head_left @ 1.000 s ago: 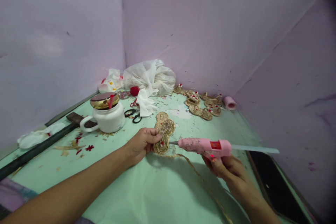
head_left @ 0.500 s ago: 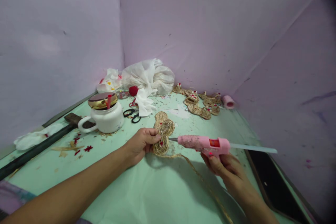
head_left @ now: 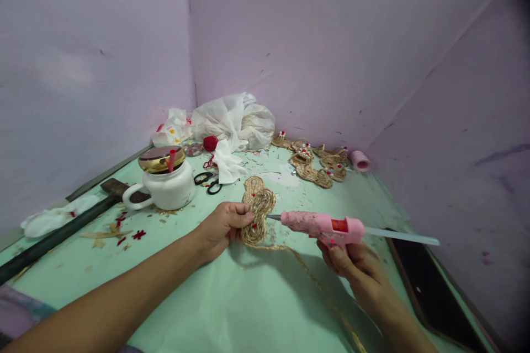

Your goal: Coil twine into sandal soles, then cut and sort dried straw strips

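Between the thumb and fingers of my left hand point(head_left: 226, 229) is a coiled jute rope piece point(head_left: 261, 204), with small red spots on it. From its lower edge a loose length of jute rope point(head_left: 304, 267) trails toward the near right. My right hand point(head_left: 360, 270) is wrapped round the handle of a pink glue gun point(head_left: 318, 226). A translucent glue stick point(head_left: 401, 236) pokes out of the gun's back. The metal nozzle points left, at the right edge of the coiled piece; whether it touches, I cannot tell.
A white mug point(head_left: 168, 187) with a gold lid stands left, beside a hammer point(head_left: 111, 190). Behind are black-handled scissors point(head_left: 213, 185), a red yarn ball point(head_left: 210, 143) and a white plastic bag point(head_left: 236, 121). Decorated rope pieces point(head_left: 310, 168) lie back right; a phone point(head_left: 430, 287) is at right.
The glue gun has shifted very slightly in my right hand's grip. My left hand and the coiled rope piece look the same.
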The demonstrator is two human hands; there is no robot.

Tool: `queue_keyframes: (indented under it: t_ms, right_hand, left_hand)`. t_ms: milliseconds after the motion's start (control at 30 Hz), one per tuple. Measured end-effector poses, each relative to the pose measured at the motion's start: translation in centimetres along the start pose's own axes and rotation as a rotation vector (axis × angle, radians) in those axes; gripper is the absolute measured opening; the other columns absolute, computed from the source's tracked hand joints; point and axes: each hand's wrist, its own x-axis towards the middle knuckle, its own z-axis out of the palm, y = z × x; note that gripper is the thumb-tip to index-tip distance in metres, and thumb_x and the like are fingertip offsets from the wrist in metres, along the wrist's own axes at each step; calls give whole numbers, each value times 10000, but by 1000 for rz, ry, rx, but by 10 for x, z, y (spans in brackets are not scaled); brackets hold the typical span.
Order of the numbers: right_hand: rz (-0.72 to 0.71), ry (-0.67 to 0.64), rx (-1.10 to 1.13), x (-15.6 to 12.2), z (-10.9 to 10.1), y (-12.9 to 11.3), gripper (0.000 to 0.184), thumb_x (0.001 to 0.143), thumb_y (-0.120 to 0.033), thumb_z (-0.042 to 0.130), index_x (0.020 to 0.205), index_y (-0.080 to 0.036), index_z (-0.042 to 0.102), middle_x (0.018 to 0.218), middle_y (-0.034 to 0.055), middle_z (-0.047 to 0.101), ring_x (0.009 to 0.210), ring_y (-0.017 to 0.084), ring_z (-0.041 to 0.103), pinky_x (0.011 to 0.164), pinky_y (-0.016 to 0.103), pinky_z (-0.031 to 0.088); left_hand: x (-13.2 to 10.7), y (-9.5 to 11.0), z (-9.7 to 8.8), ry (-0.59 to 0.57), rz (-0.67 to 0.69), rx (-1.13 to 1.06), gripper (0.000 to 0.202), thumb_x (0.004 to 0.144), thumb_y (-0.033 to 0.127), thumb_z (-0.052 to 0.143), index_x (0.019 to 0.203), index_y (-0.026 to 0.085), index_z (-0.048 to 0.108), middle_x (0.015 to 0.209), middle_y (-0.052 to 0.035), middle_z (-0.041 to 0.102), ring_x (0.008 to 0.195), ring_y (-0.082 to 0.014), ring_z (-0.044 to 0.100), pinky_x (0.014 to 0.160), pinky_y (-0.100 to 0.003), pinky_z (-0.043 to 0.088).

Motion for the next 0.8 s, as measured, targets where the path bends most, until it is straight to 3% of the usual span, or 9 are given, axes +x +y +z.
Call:
queue_keyframes:
  t_ms: [533,800]
  right_hand:
    - [-18,54,-33,1,0,-1,417,779,-535,490,634,-160,599,544,19,472,508,131,426,463,249,345]
    - [-40,52,-67,-1,-2,-2,381,799,-494,474,774,-162,660,528,8,460,518,145,459,498,257,379]
  left_hand:
    - [2,0,-2,0,8,3,255,548,269,771,668,79,649,612,-51,636,552,-112,564,576,-223,425]
    - [0,1,0,15,13,3,236,544,259,769,631,85,636,585,-42,617,535,-108,547,561,-226,410]
